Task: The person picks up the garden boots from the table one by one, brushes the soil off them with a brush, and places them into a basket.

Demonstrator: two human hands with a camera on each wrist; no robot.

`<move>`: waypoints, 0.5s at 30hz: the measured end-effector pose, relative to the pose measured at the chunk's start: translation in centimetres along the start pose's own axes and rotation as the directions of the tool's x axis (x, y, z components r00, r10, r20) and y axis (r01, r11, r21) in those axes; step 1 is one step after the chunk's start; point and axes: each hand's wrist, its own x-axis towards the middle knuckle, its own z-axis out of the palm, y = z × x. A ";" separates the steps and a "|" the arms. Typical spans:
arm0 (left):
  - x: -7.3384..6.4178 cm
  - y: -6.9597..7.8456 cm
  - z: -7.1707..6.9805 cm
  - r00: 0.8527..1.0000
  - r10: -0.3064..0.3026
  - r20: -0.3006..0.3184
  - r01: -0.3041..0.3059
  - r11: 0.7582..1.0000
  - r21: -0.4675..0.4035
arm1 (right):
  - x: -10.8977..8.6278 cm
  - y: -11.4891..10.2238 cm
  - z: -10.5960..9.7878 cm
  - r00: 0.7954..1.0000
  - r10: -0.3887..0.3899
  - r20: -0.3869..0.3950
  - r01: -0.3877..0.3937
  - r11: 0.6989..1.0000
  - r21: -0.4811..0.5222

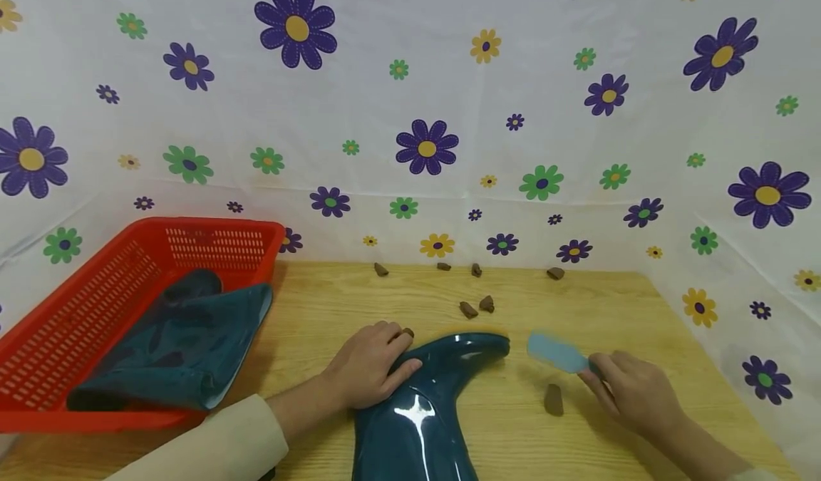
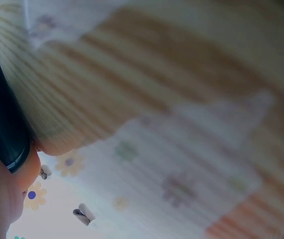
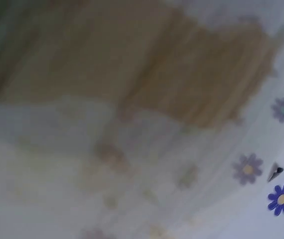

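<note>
A glossy dark-teal rubber boot (image 1: 420, 424) lies on the wooden table, its toe pointing right and its shaft running out of the bottom of the head view. My left hand (image 1: 372, 367) grips it near the heel, thumb across the top. In the left wrist view, the boot's dark edge (image 2: 5, 114) shows beside that hand (image 2: 5, 184). Just right of the toe, my right hand (image 1: 638, 394) holds a flat light-blue tool (image 1: 556, 353), apart from the boot; blur hides its exact kind. The right wrist view is smeared and shows neither hand nor tool.
A red plastic basket (image 1: 221, 226) stands at the left with a second dark-teal boot (image 1: 167, 345) inside. Several brown clumps (image 1: 468, 310) lie toward the table's back, and another clump (image 1: 554, 400) sits below the tool. A flower-print cloth (image 1: 359, 103) hangs behind the table.
</note>
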 end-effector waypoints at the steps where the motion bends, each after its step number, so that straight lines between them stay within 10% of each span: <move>1: 0.0 0.0 0.0 1.000 0.001 -0.005 -0.001 1.000 0.000 | -0.2 0.2 -0.2 0.999 -0.023 0.022 0.023 0.999 0.030; 8: 0.0 -0.1 0.0 0.999 0.004 -0.034 -0.003 1.000 0.011 | -2.0 1.8 -1.1 0.969 -0.224 0.108 0.201 0.960 0.196; 15: -0.1 0.1 0.1 0.999 0.015 -0.031 -0.015 1.000 0.008 | -2.6 2.9 -1.2 0.994 0.108 0.020 -0.104 0.984 -0.143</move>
